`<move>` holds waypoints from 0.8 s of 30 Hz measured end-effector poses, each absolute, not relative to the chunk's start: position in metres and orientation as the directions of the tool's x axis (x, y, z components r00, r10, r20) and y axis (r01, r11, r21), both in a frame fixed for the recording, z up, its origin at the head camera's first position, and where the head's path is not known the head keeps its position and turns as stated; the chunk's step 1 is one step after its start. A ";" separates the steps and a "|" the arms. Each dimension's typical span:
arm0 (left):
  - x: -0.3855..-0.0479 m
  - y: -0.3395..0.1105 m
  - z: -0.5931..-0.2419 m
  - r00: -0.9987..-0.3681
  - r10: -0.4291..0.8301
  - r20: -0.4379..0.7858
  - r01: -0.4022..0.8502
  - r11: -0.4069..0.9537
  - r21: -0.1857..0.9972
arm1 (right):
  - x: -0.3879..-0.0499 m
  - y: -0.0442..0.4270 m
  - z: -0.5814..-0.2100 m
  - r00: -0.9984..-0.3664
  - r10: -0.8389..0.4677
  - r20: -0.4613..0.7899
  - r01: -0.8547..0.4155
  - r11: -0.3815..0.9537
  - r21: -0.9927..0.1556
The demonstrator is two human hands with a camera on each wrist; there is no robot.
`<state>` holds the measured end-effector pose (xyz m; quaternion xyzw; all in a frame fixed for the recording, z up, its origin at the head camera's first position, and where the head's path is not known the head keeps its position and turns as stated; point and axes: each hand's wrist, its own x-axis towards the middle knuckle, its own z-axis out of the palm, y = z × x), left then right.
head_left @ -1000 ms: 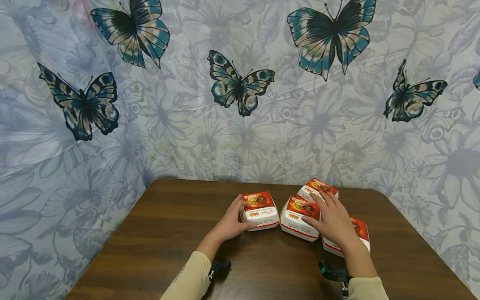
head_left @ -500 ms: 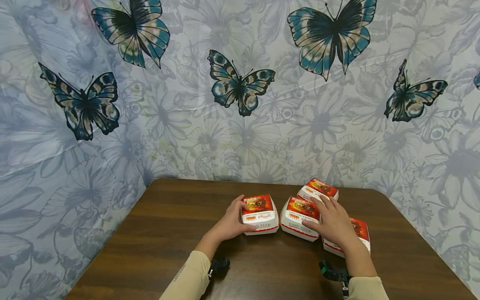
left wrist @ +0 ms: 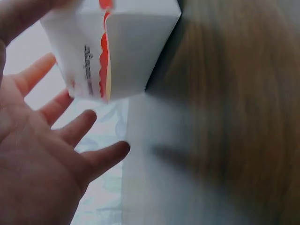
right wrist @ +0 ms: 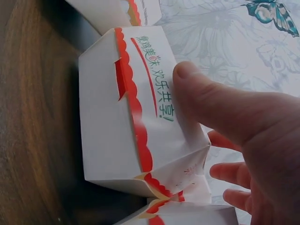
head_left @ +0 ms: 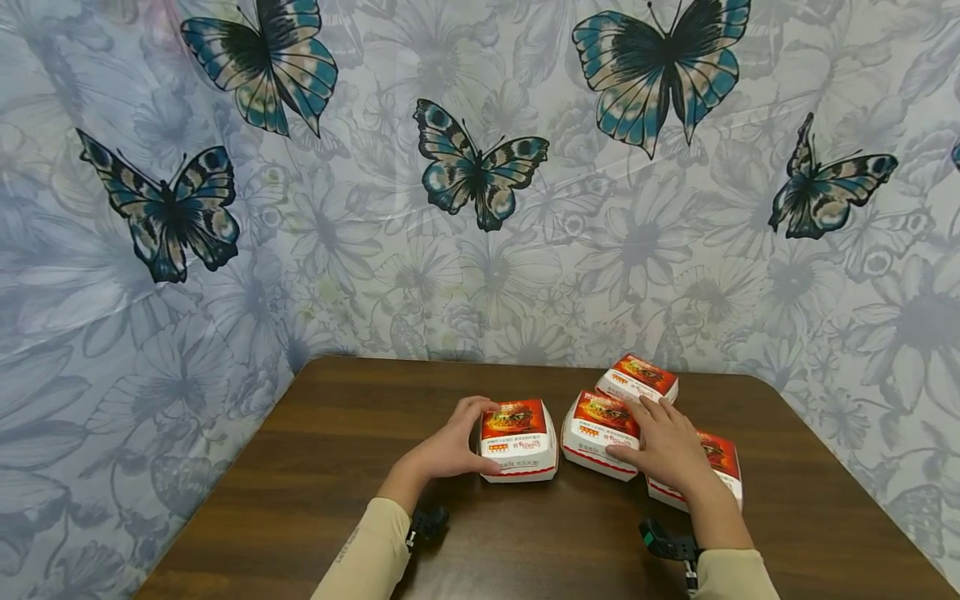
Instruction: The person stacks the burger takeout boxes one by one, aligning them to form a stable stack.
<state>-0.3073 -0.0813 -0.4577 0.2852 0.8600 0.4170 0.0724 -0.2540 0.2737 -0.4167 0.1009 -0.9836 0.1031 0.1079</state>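
Observation:
In the head view, my left hand [head_left: 444, 454] lies along the left side of a red-and-white burger box [head_left: 517, 446], thumb by its front and index finger at the back corner. The left wrist view shows this hand [left wrist: 44, 145] with fingers spread beside the white box [left wrist: 129, 44]; the thumb is blurred. My right hand [head_left: 671, 450] is at the middle burger box [head_left: 596, 435]. In the right wrist view its thumb rests on that box's side [right wrist: 108, 122], the other fingers behind, loosely bent. Those fingers reach across toward the rear burger box [head_left: 641, 375].
A further burger box [head_left: 722, 458] stands at the right, partly hidden by the right forearm. All the boxes sit on a brown wooden table [head_left: 360, 408]. Behind the table hangs a butterfly-patterned cloth [head_left: 337, 250]. A black wrist mount [head_left: 667, 546] shows at each wrist.
The left box has come nearer along the table together with my left hand, which now sits slightly further left against it. The right hand and the other boxes have stayed nearly still.

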 end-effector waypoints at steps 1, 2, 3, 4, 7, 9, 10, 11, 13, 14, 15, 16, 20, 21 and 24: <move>-0.307 -0.083 -0.457 -0.818 0.566 0.106 0.434 0.484 0.760 | -0.254 0.274 -0.417 -0.957 -0.177 0.232 -0.221 0.959 -0.180; -0.307 -0.085 -0.456 -0.810 0.578 0.098 0.435 0.481 0.761 | -0.254 0.274 -0.417 -0.956 -0.180 0.232 -0.223 0.959 -0.177; -0.307 -0.086 -0.456 -0.805 0.587 0.088 0.434 0.482 0.761 | -0.254 0.273 -0.418 -0.956 -0.181 0.233 -0.224 0.959 -0.175; -0.307 -0.087 -0.455 -0.802 0.593 0.079 0.432 0.482 0.763 | -0.254 0.273 -0.418 -0.955 -0.182 0.234 -0.225 0.959 -0.171; -0.306 -0.089 -0.454 -0.795 0.604 0.057 0.428 0.491 0.759 | -0.253 0.274 -0.419 -0.956 -0.183 0.227 -0.224 0.960 -0.168; -0.306 -0.090 -0.454 -0.790 0.610 0.050 0.431 0.497 0.753 | -0.253 0.275 -0.419 -0.956 -0.188 0.225 -0.229 0.958 -0.173; -0.306 -0.089 -0.453 -0.787 0.614 0.050 0.435 0.496 0.751 | -0.253 0.275 -0.419 -0.956 -0.191 0.224 -0.232 0.957 -0.176; -0.306 -0.089 -0.453 -0.784 0.619 0.052 0.441 0.496 0.748 | -0.253 0.276 -0.420 -0.956 -0.193 0.222 -0.235 0.955 -0.182; -0.306 -0.089 -0.453 -0.777 0.627 0.058 0.453 0.492 0.743 | -0.253 0.277 -0.421 -0.956 -0.198 0.218 -0.241 0.951 -0.192; -0.305 -0.089 -0.453 -0.775 0.630 0.058 0.454 0.491 0.743 | -0.253 0.278 -0.421 -0.956 -0.199 0.216 -0.243 0.950 -0.196; -0.306 -0.089 -0.453 -0.773 0.632 0.059 0.457 0.489 0.743 | -0.253 0.279 -0.421 -0.956 -0.201 0.215 -0.244 0.949 -0.198; -0.306 -0.090 -0.453 -0.771 0.634 0.059 0.458 0.488 0.743 | -0.253 0.279 -0.421 -0.956 -0.202 0.214 -0.245 0.949 -0.199; -0.306 -0.091 -0.455 -0.763 0.643 0.068 0.469 0.479 0.742 | -0.254 0.280 -0.421 -0.956 -0.205 0.210 -0.248 0.947 -0.206; -0.307 -0.091 -0.455 -0.761 0.646 0.070 0.472 0.476 0.742 | -0.254 0.280 -0.421 -0.955 -0.209 0.213 -0.252 0.946 -0.204; -0.307 -0.092 -0.457 -0.755 0.651 0.080 0.474 0.459 0.751 | -0.253 0.279 -0.420 -0.953 -0.215 0.212 -0.258 0.945 -0.202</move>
